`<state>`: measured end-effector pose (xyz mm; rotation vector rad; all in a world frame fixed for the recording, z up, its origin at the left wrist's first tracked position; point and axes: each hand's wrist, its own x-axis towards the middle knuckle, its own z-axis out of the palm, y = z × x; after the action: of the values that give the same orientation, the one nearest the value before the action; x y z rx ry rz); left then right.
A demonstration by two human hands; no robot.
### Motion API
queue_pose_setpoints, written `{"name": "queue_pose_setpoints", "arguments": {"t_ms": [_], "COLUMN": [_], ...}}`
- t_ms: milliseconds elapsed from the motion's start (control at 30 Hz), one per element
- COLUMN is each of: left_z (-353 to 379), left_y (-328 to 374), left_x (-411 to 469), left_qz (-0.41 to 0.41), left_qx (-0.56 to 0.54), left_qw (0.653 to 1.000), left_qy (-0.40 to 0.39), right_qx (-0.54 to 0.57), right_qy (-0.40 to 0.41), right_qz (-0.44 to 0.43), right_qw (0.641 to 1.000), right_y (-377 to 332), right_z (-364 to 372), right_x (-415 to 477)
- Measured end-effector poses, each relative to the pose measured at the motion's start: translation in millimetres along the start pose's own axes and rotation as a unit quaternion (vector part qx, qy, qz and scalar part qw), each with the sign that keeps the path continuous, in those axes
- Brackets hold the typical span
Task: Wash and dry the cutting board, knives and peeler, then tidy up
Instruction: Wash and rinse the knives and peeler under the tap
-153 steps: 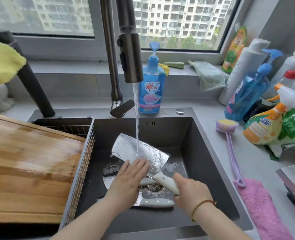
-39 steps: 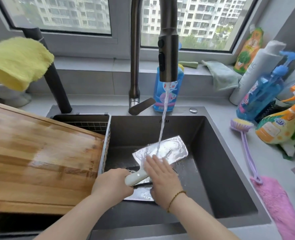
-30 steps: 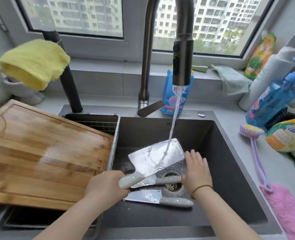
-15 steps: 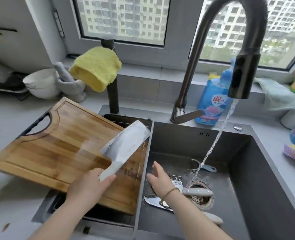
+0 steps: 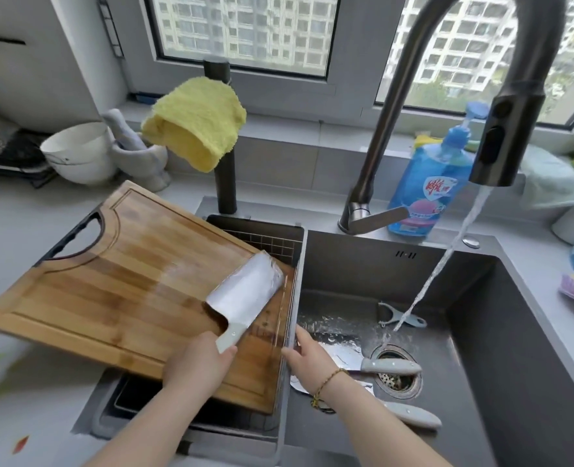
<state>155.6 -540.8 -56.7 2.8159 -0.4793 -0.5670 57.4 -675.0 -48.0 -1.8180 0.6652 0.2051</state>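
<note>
Cleaver (image 5: 247,291) over cutting board (image 5: 110,278)

A yellow cloth (image 5: 194,123) drapes a dark post (image 5: 226,187); white bowls (image 5: 76,153) sit beside a grey mortar (image 5: 140,158); a blue soap bottle (image 5: 427,183) stands upright

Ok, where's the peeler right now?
Head view, right of centre: the peeler lies on the floor of the sink, just behind the drain, with the water stream crossing in front of it.
</note>
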Motion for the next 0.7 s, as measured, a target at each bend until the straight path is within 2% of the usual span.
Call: {"name": "queue_pose_setpoints", "arguments": {"t_ms": [267, 400, 533, 700], "left_z": [3.7, 7.1, 16.8, 22.0], "left_y": [20.4, 29.4, 39.3, 43.9], "left_x": [-0.3, -1.3, -1.5, -3.7], "left_qz": [0.021, 0.035, 0.042, 0.053], "left_qx": [0.066, 0.091, 0.024, -0.039], "left_qw": [0.997, 0.992, 0.988, 0.985], "left_qy": [-0.029, -0.076, -0.149, -0.162], "right_qx": [-0.001, -0.018, -0.007, 0.000], "right_qy": [-0.002, -0.001, 0.000, -0.005], "right_qz": [0.008, -0.002, 0.008, 0.012], "right_qw": [1.000, 1.000, 1.000, 1.000], "right_y": [5.1, 4.3, 7.2, 10.0], "right_z": [1.6, -0.7, 0.3, -0.2], "right_x": [1.4, -0.1, 2.1, 4.1]}}
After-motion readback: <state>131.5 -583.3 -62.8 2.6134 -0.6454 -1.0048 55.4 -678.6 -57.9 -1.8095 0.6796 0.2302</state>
